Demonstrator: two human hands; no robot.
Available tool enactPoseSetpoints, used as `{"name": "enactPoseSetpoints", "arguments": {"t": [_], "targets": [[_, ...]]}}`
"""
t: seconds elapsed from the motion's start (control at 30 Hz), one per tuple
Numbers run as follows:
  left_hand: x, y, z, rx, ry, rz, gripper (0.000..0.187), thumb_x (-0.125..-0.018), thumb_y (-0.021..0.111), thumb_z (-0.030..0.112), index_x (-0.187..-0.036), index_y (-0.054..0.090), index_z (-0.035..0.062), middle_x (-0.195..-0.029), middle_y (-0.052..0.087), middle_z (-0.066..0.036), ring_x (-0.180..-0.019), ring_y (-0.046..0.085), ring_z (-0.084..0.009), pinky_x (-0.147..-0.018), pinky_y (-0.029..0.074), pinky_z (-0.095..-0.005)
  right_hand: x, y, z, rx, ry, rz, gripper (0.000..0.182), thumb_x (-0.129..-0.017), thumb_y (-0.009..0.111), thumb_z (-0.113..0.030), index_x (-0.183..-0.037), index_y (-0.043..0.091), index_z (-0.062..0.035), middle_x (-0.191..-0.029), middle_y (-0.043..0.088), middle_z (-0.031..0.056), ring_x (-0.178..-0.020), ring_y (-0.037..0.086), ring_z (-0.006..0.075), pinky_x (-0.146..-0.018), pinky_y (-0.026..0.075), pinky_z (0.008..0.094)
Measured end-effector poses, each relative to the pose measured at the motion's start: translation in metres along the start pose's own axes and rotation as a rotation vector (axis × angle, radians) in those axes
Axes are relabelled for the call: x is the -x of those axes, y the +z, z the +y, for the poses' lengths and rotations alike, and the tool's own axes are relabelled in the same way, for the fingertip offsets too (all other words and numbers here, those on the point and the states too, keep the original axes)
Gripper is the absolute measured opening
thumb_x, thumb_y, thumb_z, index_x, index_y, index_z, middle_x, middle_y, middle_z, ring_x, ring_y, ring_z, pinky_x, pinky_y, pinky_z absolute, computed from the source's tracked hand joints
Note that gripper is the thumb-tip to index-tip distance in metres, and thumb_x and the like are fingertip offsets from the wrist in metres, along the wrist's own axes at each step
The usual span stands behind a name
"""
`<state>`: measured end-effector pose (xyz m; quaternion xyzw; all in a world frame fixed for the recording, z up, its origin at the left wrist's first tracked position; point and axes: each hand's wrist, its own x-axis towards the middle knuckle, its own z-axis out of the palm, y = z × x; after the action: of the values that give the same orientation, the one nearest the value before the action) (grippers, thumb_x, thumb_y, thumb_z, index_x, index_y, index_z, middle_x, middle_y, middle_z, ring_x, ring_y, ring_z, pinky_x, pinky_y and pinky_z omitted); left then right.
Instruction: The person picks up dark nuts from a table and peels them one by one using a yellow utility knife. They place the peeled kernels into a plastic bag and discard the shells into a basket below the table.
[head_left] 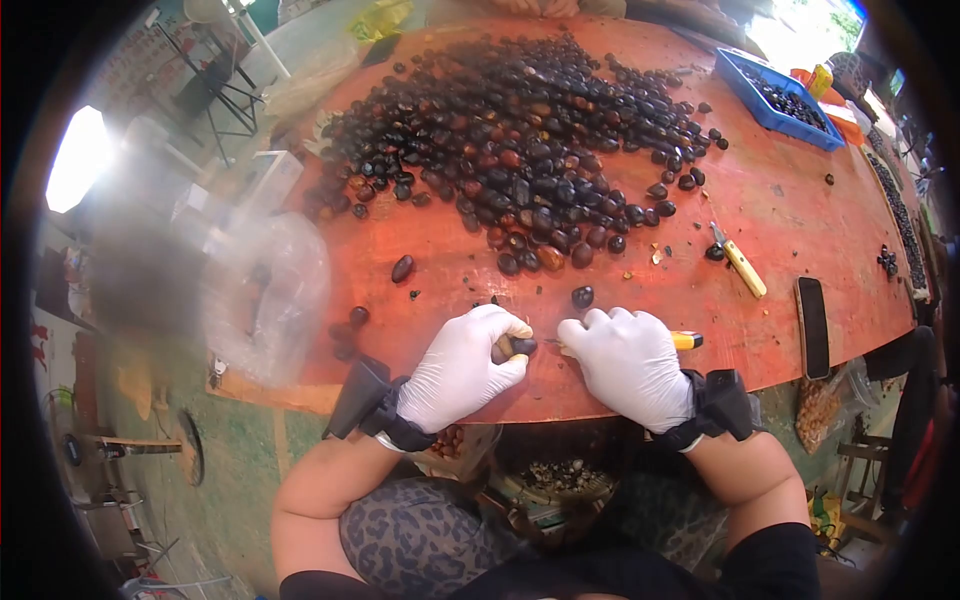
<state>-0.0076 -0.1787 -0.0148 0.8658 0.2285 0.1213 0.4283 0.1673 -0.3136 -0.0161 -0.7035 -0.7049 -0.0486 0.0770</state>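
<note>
Scuffed red tabletop (830,230), cluttered rm w/ green floor (245,455)

Glossy dark-brown oval nuts (530,150) heaped far side. L hand (460,365), white-gloved, half-curled, pinches 1 dark oval nut (521,346) nr front edge; R hand (630,365), white-gloved, clenched on yellow-handled tool (687,340).

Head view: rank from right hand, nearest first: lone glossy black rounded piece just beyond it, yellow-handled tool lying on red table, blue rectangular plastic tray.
From the white-gloved right hand:
1. Glossy black rounded piece: just beyond it.
2. Yellow-handled tool: ahead, to the right.
3. Blue plastic tray: far off, to the right.
</note>
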Motion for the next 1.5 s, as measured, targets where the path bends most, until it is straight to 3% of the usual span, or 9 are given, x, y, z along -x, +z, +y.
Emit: {"name": "enactPoseSetpoints", "arguments": {"t": [0.37,0.7,0.8,0.93,1.03,1.13,1.23,1.4,1.5], "targets": [[0.000,0.003,-0.002,-0.032,0.020,0.033,0.019,-0.082,0.076,0.007,-0.095,0.066,-0.0023,-0.088,0.061,-0.009,-0.073,0.068,-0.0158,-0.068,0.054,-0.0280,-0.003,0.001,-0.016,-0.083,0.009,0.036,0.011,-0.090,0.062,-0.020,-0.089,0.055,-0.0120,-0.071,0.060,0.0057,-0.065,0.066,0.0242,-0.054,0.051,0.0375],[0.000,0.003,-0.002,-0.036,0.031,0.041,0.018,-0.081,0.074,0.008,-0.092,0.065,-0.0032,-0.086,0.061,-0.012,-0.072,0.068,-0.0195,-0.068,0.054,-0.0301,0.003,-0.006,-0.013,-0.009,0.056,-0.088,0.006,-0.089,0.060,-0.017,-0.088,0.056,-0.0121,-0.074,0.063,0.0065,-0.066,0.068,0.0241,-0.054,0.051,0.0369],[0.000,-0.009,-0.006,-0.126,-0.047,0.100,0.018,-0.081,0.074,0.008,-0.092,0.065,-0.0030,-0.087,0.061,-0.012,-0.072,0.068,-0.0197,-0.068,0.054,-0.0305,0.008,-0.007,-0.010,0.006,0.065,-0.080,0.008,-0.089,0.061,-0.018,-0.087,0.056,-0.0124,-0.072,0.061,0.0058,-0.067,0.067,0.0240,-0.054,0.051,0.0370],[-0.002,-0.041,-0.021,-0.451,-0.047,0.183,0.026,-0.076,0.068,0.006,-0.099,0.059,0.0000,-0.090,0.060,-0.015,-0.084,0.063,-0.0314,-0.079,0.052,-0.0373,0.012,-0.006,-0.001,-0.043,0.129,0.012,0.013,-0.088,0.064,-0.022,-0.086,0.057,-0.0113,-0.075,0.059,0.0070,-0.068,0.066,0.0249,-0.055,0.052,0.0371],[-0.009,-0.054,-0.004,-0.612,-0.084,0.201,0.030,-0.078,0.073,0.014,-0.103,0.061,0.0027,-0.102,0.063,-0.014,-0.102,0.059,-0.0350,-0.091,0.047,-0.0437,0.010,-0.009,0.003,-0.082,0.192,0.006,0.017,-0.090,0.067,-0.025,-0.090,0.059,-0.0099,-0.083,0.059,0.0092,-0.078,0.065,0.0278,-0.059,0.053,0.0410],[-0.033,-0.032,-0.005,-0.563,0.147,0.290,0.036,-0.079,0.078,0.021,-0.105,0.061,0.0029,-0.105,0.063,-0.014,-0.105,0.058,-0.0355,-0.093,0.046,-0.0440,0.011,-0.004,0.007,-0.085,0.170,0.038,0.017,-0.090,0.067,-0.025,-0.091,0.059,-0.0090,-0.087,0.057,0.0100,-0.082,0.064,0.0271,-0.059,0.053,0.0390],[-0.052,-0.007,-0.013,-0.559,0.135,0.283,0.037,-0.081,0.079,0.027,-0.103,0.062,0.0031,-0.099,0.064,-0.013,-0.098,0.059,-0.0346,-0.088,0.048,-0.0430,0.009,-0.002,0.007,-0.104,0.202,0.035,0.018,-0.089,0.068,-0.025,-0.092,0.060,-0.0089,-0.087,0.058,0.0099,-0.084,0.063,0.0283,-0.062,0.053,0.0398],[-0.046,-0.006,-0.024,-0.534,0.201,0.334,0.023,-0.083,0.074,0.016,-0.096,0.061,0.0033,-0.093,0.065,-0.012,-0.091,0.060,-0.0342,-0.082,0.049,-0.0433,0.010,-0.005,0.008,-0.137,0.213,0.036,0.019,-0.089,0.069,-0.024,-0.094,0.059,-0.0091,-0.087,0.058,0.0092,-0.084,0.064,0.0285,-0.064,0.053,0.0405],[-0.017,-0.008,0.006,-0.116,-0.008,0.178,0.023,-0.084,0.069,0.007,-0.106,0.063,0.0015,-0.092,0.064,-0.010,-0.076,0.064,-0.0207,-0.073,0.052,-0.0329,0.011,-0.006,0.011,-0.148,0.170,0.069,0.018,-0.090,0.068,-0.024,-0.096,0.059,-0.0099,-0.086,0.058,0.0081,-0.082,0.064,0.0268,-0.062,0.053,0.0397]]}}
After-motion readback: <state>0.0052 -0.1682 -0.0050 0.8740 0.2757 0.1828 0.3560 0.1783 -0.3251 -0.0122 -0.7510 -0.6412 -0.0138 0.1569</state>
